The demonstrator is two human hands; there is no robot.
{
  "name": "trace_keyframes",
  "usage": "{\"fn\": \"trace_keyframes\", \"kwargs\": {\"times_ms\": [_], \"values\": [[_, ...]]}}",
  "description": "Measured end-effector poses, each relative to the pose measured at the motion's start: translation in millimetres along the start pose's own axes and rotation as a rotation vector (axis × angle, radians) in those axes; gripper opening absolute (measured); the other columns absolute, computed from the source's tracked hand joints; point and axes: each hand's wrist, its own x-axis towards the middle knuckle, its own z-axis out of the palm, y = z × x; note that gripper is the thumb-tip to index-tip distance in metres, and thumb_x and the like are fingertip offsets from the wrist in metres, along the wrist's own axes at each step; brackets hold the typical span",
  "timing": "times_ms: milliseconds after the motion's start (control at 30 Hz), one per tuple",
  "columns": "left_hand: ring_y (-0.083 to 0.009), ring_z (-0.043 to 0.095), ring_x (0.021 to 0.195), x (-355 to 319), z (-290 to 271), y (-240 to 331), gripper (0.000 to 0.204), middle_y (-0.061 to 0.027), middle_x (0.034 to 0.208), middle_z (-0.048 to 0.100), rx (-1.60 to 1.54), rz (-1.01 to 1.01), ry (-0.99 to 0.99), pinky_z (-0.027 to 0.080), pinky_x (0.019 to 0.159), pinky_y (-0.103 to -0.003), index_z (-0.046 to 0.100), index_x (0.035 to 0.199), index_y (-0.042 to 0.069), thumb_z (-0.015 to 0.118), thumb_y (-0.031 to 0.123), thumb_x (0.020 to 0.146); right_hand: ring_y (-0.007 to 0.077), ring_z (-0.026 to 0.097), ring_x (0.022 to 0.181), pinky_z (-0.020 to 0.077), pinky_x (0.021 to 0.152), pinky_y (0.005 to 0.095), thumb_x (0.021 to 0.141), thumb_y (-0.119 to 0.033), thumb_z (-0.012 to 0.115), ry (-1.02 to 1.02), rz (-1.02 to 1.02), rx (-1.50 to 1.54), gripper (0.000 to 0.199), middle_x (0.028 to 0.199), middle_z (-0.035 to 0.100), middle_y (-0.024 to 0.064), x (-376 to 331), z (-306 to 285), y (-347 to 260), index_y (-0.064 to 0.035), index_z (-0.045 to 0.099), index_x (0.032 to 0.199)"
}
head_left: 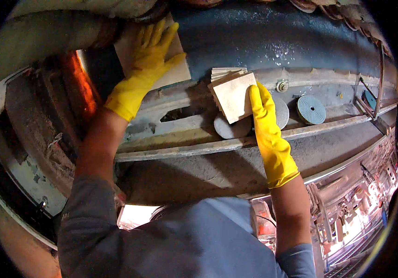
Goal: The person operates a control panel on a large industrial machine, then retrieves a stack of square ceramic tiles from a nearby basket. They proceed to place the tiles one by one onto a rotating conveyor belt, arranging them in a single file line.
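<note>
— What's the left hand doing up there?

— Yellow glove, fingers spread wide and flat, pressing a pale tile against the blue machine housing. Nothing gripped, just the palm on it.

— And the right hand?

— Its grip is closed on the edge of a small stack of square tiles, tilted, resting on the grimy ledge. Grey round discs lie just under the stack; a blue ribbed disc sits near, to the right.

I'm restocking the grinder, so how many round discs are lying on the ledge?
3: a blue ribbed round disc at the right, a grey round disc behind the right hand, another grey one under the square tile stack. More may be hidden.
</note>
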Motion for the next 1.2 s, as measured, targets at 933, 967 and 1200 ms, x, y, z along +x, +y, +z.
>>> {"fn": "trace_keyframes", "kwargs": {"times_ms": [933, 967, 1200], "values": [[-0.0185, 0.069, 0.076, -54, -37, 177, 0.063, -0.0134, 0.093, 0.071, -1.372, -0.927, -0.691, 0.058, 0.069, -0.03, 0.065, 0.112, -0.002, 0.073, 0.057, 0.092, 0.0165, 0.054, 0.129, 0.0378, 0.113, 0.0309, 0.106, -0.038, 0.061, -0.083, -0.073, 0.074, 0.053, 0.138, 0.063, 0.0076, 19, -31, 25, -0.0026, 0.056, 0.145], [-0.0194, 0.07, 0.077, -56, -35, 176, 0.062, -0.0139, 0.095, 0.071, -1.397, -0.918, -0.684, 0.058, 0.069, -0.03, 0.065, 0.113, -0.003, 0.072, 0.056, 0.093, 0.0164, 0.054, 0.129, 0.0377, 0.113, 0.0307, 0.105, -0.037, 0.062, -0.076, -0.073, 0.056, 0.053, 0.138, 0.063, 0.0078, 18, -30, 25, -0.0027, 0.056, 0.145], [-0.0231, 0.075, 0.087, -74, -35, 169, 0.053, -0.0143, 0.109, 0.072, -1.533, -0.967, -0.632, 0.059, 0.078, -0.033, 0.063, 0.12, -0.002, 0.071, 0.045, 0.098, 0.0155, 0.055, 0.125, 0.0384, 0.11, 0.0293, 0.104, -0.037, 0.066, 0.008, -0.08, -0.015, 0.055, 0.135, 0.063, 0.0061, 2, -10, 7, -0.0045, 0.054, 0.147]]}}
